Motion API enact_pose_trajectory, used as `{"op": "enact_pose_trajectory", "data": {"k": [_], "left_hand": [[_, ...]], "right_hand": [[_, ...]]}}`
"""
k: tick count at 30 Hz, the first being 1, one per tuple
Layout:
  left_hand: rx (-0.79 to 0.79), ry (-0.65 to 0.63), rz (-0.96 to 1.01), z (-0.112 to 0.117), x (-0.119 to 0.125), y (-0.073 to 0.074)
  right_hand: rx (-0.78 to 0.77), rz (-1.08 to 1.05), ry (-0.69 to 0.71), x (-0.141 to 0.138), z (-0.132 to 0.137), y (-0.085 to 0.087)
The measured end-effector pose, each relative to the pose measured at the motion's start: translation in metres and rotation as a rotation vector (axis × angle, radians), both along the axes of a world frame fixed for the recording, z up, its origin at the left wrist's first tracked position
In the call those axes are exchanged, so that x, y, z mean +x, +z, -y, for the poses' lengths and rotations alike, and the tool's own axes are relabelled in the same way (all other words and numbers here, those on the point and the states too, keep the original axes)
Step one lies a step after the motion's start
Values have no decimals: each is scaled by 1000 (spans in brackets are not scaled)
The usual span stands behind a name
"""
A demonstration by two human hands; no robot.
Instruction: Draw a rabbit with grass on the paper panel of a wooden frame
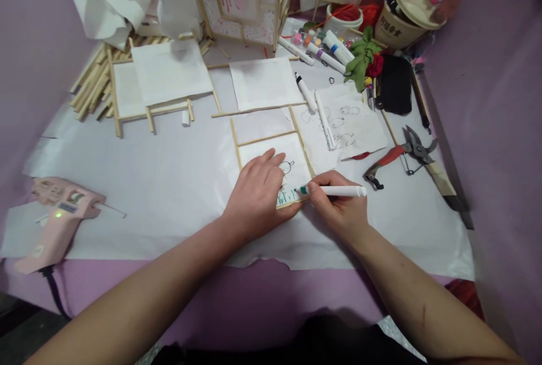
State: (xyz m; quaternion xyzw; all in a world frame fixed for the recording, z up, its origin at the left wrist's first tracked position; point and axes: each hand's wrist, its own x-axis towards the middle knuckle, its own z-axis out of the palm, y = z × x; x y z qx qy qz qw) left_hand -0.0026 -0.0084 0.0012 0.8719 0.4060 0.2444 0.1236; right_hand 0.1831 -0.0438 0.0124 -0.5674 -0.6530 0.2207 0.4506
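My right hand [341, 207] grips a white marker pen [342, 191] with a green tip. The tip touches the lower right part of a white paper panel [254, 149] set in a frame of thin wooden sticks [301, 142]. Green grass-like strokes [287, 196] run along the panel's bottom edge, and a black line drawing [289, 166] shows above them, partly covered. My left hand [256, 195] lies flat across the panel with its fingers stretched out, holding nothing. It hides the panel's left and lower middle.
A pink hot glue gun [63, 212] with a green light lies at left. Behind are paper-covered stick frames [173, 71], a wooden stick pile [95, 82] and a standing lantern-like frame [237, 0]. Pruning shears [398, 156], a sketch sheet [359, 116], a black phone [393, 85] and a paper cup [396, 26] are at right.
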Motion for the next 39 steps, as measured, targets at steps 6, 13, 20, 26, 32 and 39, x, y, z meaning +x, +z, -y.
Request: {"op": "enact_pose_trajectory", "data": {"k": [6, 13, 20, 26, 32, 39], "left_hand": [[-24, -3, -23, -1, -1, 0], [-15, -11, -26, 0, -1, 1], [-19, -7, -29, 0, -1, 1], [-22, -14, -34, -1, -2, 1], [-1, -11, -13, -1, -1, -1], [-9, -7, -26, -1, -1, 0]], "right_hand": [[-20, -68, -35, 3, 2, -1], [-29, -27, -30, 3, 0, 0], [-53, -30, -3, 4, 0, 0], [-54, -60, 2, 5, 1, -1], [-55, -60, -8, 3, 0, 0], [-45, -26, -70, 3, 0, -2]]}}
